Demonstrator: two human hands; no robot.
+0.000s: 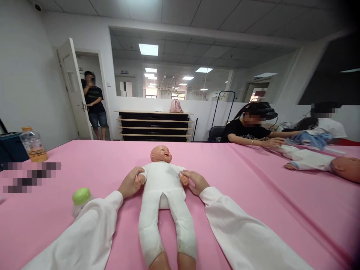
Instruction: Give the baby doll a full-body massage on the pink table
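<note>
Across a table spread with pink cloth (236,165), a baby doll (163,180) in white lies on its back between a person's bare hands. The fingers of the left hand (129,183) curl around one of its arms; those of the right hand (197,182) bend narrowly over the other, though how firmly either holds cannot be told. Uneven pulling could twist the doll or drag it askew, rucking the fabric beneath. Lifting by the arms alone could let the head (158,153), supported by neither hand, drop back, and a slack grip could lose an arm. A green-lidded container (81,196) stands partly behind the left sleeve (81,236); a careless sweep of that forearm could topple it.
</note>
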